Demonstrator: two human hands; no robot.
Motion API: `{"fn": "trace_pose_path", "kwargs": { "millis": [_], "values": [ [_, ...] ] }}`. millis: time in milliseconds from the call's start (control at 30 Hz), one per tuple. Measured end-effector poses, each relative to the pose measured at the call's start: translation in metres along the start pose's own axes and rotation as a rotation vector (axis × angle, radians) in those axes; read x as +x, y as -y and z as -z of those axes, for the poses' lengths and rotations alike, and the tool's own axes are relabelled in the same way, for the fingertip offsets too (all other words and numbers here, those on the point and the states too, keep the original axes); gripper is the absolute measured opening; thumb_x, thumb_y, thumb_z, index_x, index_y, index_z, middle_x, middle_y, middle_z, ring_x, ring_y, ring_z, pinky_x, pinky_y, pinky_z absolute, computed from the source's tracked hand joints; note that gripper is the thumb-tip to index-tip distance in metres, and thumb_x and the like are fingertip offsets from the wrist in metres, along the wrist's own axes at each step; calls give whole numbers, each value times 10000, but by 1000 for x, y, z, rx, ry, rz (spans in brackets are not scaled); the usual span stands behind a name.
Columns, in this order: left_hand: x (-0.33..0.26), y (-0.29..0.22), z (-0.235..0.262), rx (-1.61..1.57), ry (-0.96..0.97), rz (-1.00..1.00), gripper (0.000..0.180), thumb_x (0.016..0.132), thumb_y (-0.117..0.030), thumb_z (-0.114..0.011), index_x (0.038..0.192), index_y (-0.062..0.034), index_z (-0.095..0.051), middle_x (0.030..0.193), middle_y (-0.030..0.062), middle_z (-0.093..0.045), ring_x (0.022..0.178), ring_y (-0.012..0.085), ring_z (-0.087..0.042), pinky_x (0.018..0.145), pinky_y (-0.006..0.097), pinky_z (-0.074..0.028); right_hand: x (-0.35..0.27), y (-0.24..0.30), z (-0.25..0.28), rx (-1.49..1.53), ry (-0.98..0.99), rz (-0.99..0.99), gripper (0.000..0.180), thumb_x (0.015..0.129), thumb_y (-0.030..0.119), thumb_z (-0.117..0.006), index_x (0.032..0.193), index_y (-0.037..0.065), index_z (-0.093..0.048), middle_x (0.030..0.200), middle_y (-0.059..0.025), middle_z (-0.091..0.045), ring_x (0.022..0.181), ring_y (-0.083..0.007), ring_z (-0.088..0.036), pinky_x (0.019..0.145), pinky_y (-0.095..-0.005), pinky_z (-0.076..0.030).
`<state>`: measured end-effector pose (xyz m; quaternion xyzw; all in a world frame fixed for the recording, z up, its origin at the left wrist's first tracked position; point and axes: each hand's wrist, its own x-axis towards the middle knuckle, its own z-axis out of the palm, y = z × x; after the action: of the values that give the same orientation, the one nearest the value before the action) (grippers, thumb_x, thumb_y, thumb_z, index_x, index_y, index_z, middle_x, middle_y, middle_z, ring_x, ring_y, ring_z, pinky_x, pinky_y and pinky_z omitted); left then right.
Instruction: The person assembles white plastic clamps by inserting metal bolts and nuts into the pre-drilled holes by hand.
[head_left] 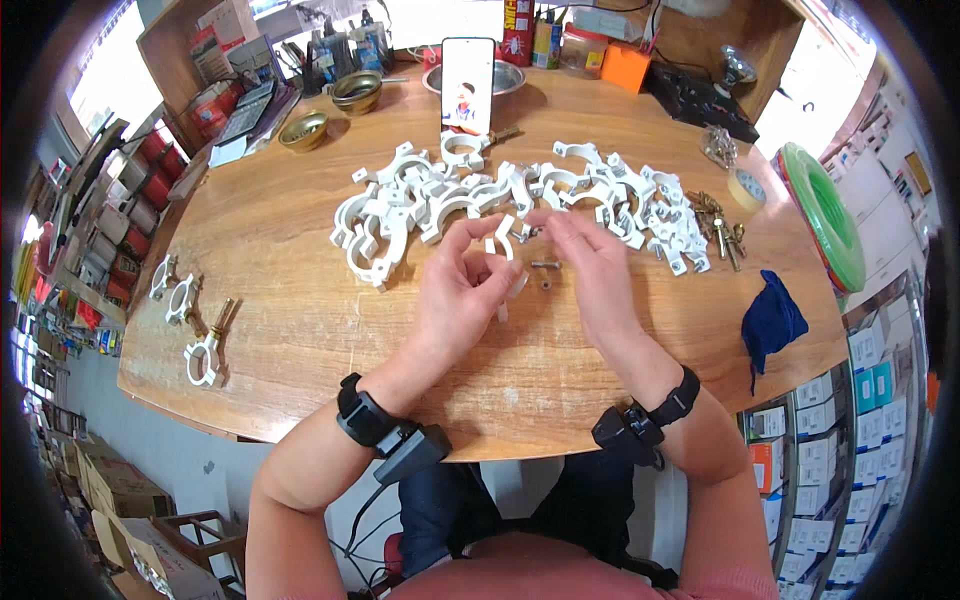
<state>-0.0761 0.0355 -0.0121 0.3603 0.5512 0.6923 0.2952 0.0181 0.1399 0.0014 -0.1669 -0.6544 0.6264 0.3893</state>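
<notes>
My left hand [462, 292] is closed round a white plastic pipe clamp half [505, 240], its curved arm standing up between thumb and fingers. Facing it, my right hand [598, 275] has its fingertips drawn together at a small metal screw [528, 233], close beside the clamp half. Part of that screw is hidden by the fingers. On the wood just below lie a loose screw [546, 265] and a small nut [546, 285]. Beyond both hands spreads a heap of white clamp halves [410, 190].
Assembled clamps with brass-coloured bolts [203, 358] lie at the left. Brass-coloured bolts [720, 228], a tape roll [746, 190] and a dark blue cloth pouch [772, 320] are on the right. A phone [467, 85] stands upright at the back, near brass bowls [304, 130].
</notes>
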Motion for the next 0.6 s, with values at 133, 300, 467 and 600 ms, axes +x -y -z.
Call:
{"fn": "trace_pose_path", "kwargs": {
  "millis": [133,300,467,600],
  "values": [
    [2,-4,-2,-26,17,24,399,784,-43,-572,1133,-10,-382,659,13,-545,558,46,-497,419,177,-379,2,-6,1,-37,73,-170,236,851,179,-519,877,-42,-599,800,-32,-600,748,-77,-513,683,-209,-404],
    [2,-4,0,16,18,-19,390,793,-61,-568,1131,-7,-381,663,11,-543,562,43,-497,421,176,-382,2,-5,-5,58,107,-48,255,843,198,-538,894,-48,-585,793,-34,-589,731,-78,-511,654,-215,-401],
    [3,-4,0,16,23,-8,396,795,-46,-565,1140,-3,-374,689,30,-553,581,58,-514,443,185,-399,3,-10,1,24,148,-217,239,841,202,-539,922,-21,-563,817,-35,-582,728,-80,-528,636,-210,-418],
    [2,-6,0,29,39,4,406,797,-35,-564,1150,1,-367,711,51,-561,590,77,-530,464,196,-420,1,-8,-4,46,84,-103,217,840,210,-537,893,3,-573,796,-22,-575,714,-72,-524,607,-202,-414]
  ]
}}
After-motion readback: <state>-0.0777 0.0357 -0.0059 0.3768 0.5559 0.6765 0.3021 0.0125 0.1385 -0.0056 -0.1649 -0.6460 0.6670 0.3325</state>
